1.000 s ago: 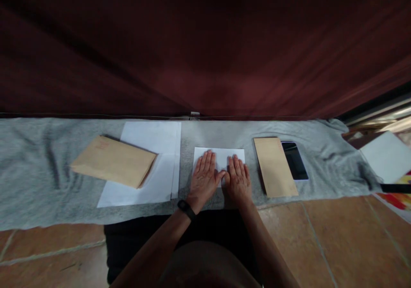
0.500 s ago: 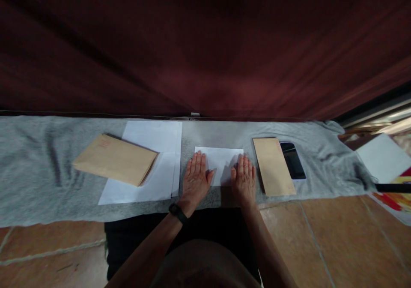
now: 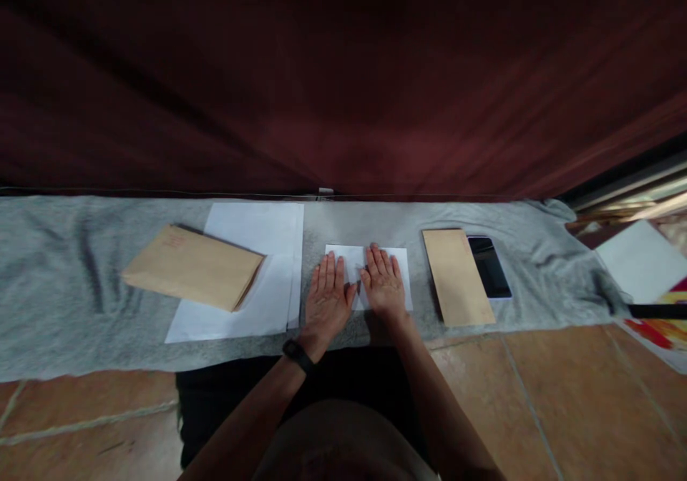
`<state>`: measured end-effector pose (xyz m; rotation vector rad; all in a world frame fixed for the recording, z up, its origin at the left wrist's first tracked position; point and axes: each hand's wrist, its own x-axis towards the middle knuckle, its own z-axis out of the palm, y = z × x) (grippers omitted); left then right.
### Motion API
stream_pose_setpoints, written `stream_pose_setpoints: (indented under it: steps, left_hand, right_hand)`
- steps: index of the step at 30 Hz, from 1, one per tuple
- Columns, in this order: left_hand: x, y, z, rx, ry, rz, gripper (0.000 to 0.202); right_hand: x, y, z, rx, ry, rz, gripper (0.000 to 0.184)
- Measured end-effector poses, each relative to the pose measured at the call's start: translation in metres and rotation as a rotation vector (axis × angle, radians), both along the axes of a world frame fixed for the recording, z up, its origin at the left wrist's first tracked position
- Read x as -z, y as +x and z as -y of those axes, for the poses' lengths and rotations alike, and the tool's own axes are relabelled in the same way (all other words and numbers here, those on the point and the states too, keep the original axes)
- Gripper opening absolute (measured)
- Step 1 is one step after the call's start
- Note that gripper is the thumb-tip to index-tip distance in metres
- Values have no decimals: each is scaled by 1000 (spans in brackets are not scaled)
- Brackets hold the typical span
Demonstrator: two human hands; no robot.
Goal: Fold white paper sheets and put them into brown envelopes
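A small white sheet of paper (image 3: 354, 258), perhaps folded, lies flat on the grey cloth in front of me. My left hand (image 3: 327, 298) rests palm down over its left edge, fingers stretched out, with a dark band on the wrist. Flat on the paper's right half is my right hand (image 3: 384, 284), fingers extended and slightly spread. Parts of the sheet are hidden under both hands. Close to the right of it, a brown envelope (image 3: 458, 278) lies on the cloth.
To the left, several brown envelopes (image 3: 193, 266) lie stacked on larger white sheets (image 3: 257, 223). A phone (image 3: 488, 266) sits beside the right envelope. Grey cloth (image 3: 547, 273) covers the narrow surface, with a dark red hanging (image 3: 343, 109) behind it and tiled floor below.
My right hand has slid left and slightly away from me, from the paper's right edge onto its right half. My left hand stays in place.
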<state>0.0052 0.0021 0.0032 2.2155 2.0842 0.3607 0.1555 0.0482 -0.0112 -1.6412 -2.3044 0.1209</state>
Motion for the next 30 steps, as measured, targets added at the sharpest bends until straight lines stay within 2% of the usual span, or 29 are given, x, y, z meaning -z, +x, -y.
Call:
stream_pose_setpoints:
  steps: [5,8,19,30]
  left_hand:
    - [1,0,1,2,9,7,68]
    - [2,-1,1,2,19,13,69]
    - [-1,0,4,-22,15,15,71]
    - [-1,-20,39,1,62,-10,65]
  right_hand:
    - [-1,5,-15,7,11,17,53]
    - [-1,8,-14,7,25,19,53]
    - [1,37,36,43,110,44,58]
    - [-1,47,48,44,100,43,61]
